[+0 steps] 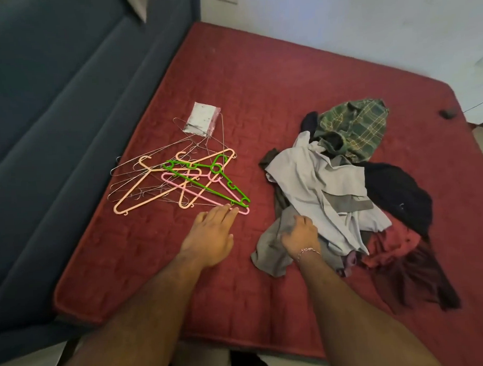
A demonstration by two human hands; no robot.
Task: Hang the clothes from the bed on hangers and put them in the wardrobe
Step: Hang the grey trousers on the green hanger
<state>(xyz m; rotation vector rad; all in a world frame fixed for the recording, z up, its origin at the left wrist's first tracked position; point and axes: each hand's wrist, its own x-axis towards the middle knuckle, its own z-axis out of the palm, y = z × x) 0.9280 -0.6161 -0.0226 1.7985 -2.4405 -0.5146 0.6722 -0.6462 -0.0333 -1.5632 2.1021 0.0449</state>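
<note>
On the red mattress (258, 85), the left hand (209, 236) lies flat with straight fingers touching the pink hanger (185, 189) at the near edge of the hanger pile. The right hand (300, 235) grips grey cloth (268, 253) in the clothes heap (331, 184) at right.

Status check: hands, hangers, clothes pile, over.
Left hand open, fingertips at pink hanger. Right hand gripping grey garment at clothes pile edge. Hangers tangled together.
</note>
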